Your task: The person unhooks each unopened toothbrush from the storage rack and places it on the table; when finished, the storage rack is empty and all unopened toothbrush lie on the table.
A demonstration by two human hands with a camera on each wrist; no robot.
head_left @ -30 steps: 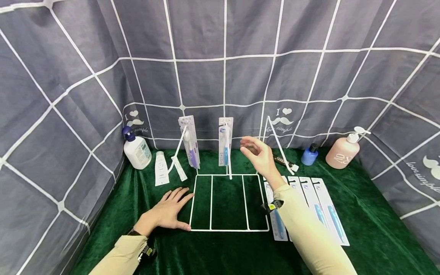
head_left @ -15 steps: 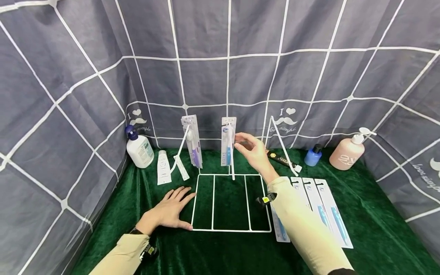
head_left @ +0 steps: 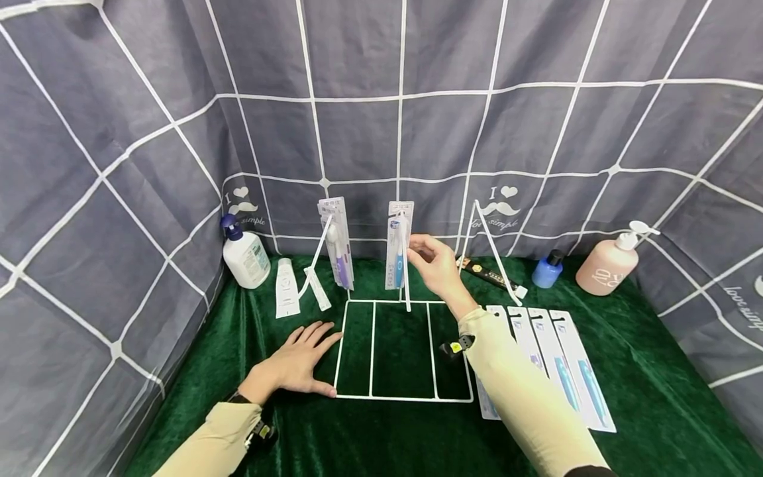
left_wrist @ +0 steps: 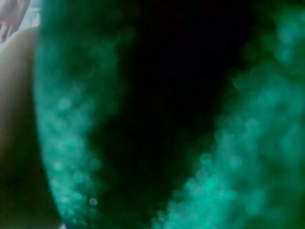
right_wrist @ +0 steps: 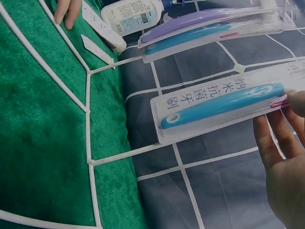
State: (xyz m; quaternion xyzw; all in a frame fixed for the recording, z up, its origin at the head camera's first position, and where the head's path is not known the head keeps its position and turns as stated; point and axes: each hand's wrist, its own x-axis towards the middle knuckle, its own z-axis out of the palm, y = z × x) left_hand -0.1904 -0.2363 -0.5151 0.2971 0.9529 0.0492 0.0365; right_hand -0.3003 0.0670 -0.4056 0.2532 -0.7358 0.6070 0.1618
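Note:
A packaged blue toothbrush [head_left: 399,262] hangs upright from the middle arm of a white wire rack [head_left: 405,399]. My right hand [head_left: 435,268] is at the right edge of this pack. In the right wrist view my right hand [right_wrist: 290,186] pinches the clear pack [right_wrist: 224,105], thumb in front and fingers at the lower edge. My left hand [head_left: 292,364] lies flat on the green cloth with fingers spread, against the rack's left side. On the left arm hangs a packaged purple toothbrush [head_left: 341,265], with a blue one [right_wrist: 186,38] beside it.
Several packaged toothbrushes [head_left: 587,384] lie right of the rack, partly under the right sleeve. Behind stand a white pump bottle [head_left: 247,262], blue bottle [head_left: 547,271] and pink pump bottle [head_left: 605,268]. A white tube [head_left: 287,291] and dark toothpaste tube [head_left: 489,275] lie near the grey curtain.
My right hand has moved left from beside the rack's right arm to the blue toothbrush pack, and its fingers have closed at the pack's edge. The left hand stays in place.

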